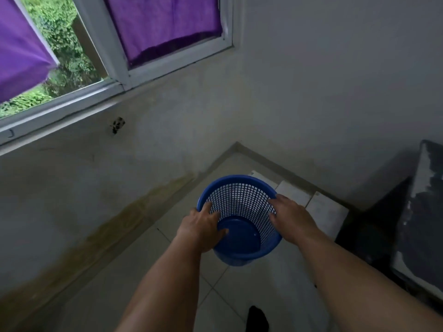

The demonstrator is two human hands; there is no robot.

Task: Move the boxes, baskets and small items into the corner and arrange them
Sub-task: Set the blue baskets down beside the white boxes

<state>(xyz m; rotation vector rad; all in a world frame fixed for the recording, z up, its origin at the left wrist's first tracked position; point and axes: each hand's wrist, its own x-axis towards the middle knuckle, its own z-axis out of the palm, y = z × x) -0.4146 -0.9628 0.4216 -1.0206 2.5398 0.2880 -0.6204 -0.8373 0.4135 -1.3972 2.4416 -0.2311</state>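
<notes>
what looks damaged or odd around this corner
The wall under the window has a dark, ragged patch, perhaps a hole, and a brownish stain runs along its foot. The blue basket, gripped by the left hand and right hand, looks whole.

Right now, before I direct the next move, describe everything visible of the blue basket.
The blue basket looks plastic: round, tapering, with open-grid walls, a solid rim and a solid base, and empty. It tilts its mouth toward the camera, over the tiled floor near the corner. The left hand grips its left rim, the right hand its right rim, fingers hooked inside.
</notes>
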